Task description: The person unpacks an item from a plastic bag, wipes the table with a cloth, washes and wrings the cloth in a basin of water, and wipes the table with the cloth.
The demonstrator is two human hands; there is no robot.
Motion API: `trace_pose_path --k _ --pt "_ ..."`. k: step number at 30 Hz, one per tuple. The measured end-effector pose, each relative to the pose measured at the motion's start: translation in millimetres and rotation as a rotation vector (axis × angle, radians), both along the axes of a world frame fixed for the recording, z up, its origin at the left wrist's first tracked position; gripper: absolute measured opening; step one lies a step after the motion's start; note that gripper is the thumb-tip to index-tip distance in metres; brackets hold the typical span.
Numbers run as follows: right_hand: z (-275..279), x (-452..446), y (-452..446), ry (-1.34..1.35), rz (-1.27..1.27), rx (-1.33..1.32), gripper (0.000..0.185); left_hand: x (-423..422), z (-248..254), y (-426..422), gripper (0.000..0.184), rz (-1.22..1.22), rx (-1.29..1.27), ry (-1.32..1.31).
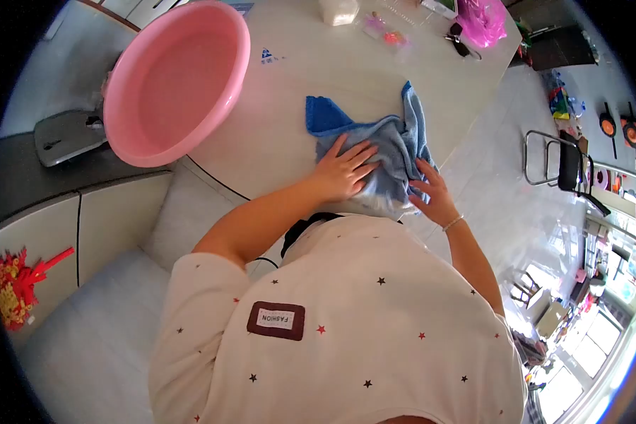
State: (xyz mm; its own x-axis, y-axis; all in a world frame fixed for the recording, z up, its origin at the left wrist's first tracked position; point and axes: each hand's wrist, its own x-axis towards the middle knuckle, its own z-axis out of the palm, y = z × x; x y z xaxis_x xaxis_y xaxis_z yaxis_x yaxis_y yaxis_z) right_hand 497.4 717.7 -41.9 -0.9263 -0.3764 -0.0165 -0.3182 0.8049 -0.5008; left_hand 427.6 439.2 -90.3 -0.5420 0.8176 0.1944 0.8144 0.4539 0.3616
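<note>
A rumpled blue towel lies on the pale table close to my body, with one darker blue corner folded out at its upper left. My left hand is laid on the towel's left part, palm down and fingers spread. At the towel's right edge, my right hand touches the cloth with its fingers apart; a bracelet circles that wrist. Neither hand is closed around the fabric. A large pink basin stands to the left of the towel, tilted in view.
Small plastic items, dark keys or a similar small object and a bright pink plastic bag lie at the table's far side. A grey flat device sits left of the basin. A black chair stands off to the right.
</note>
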Motion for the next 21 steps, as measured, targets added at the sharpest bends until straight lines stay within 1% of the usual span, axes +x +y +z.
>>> trace_pose_path --k 2,5,6,8,10,11,13,14,17,20,21 --pt "5 -4 -3 0.028 -0.073 -0.008 0.024 14 7 -32 0.046 -0.085 0.078 -0.093" --pt "18 -35 -48 0.242 -0.104 -0.015 0.022 30 24 -80 0.036 -0.071 0.021 -0.196" --pt "24 -47 -66 0.208 -0.051 -0.074 0.021 34 25 -92 0.034 -0.052 0.033 -0.252" --pt "11 -68 -99 0.117 0.068 -0.189 0.029 38 26 -109 0.030 -0.015 0.054 -0.366" --pt "7 -76 -131 0.040 0.268 -0.093 0.041 39 28 -116 0.029 0.191 0.273 -0.451" --pt "-2 -77 -147 0.106 0.361 -0.012 0.044 38 27 -121 0.029 0.296 0.384 -0.491" --pt "-19 -80 -167 0.239 0.550 0.150 0.050 25 29 -130 0.030 0.568 0.364 -0.254" --pt "-24 -86 -168 0.172 0.573 0.222 0.050 16 28 -136 0.031 0.702 0.351 -0.131" --pt "-32 -106 -172 0.191 0.559 0.258 0.047 -9 -18 -159 0.039 1.165 0.101 0.030" --pt "-36 -127 -178 0.180 0.447 0.319 0.047 -21 -31 -163 0.046 1.236 -0.065 0.152" --pt "-40 -136 -180 0.174 0.397 0.345 0.047 -23 -29 -161 0.046 1.243 -0.087 0.159"
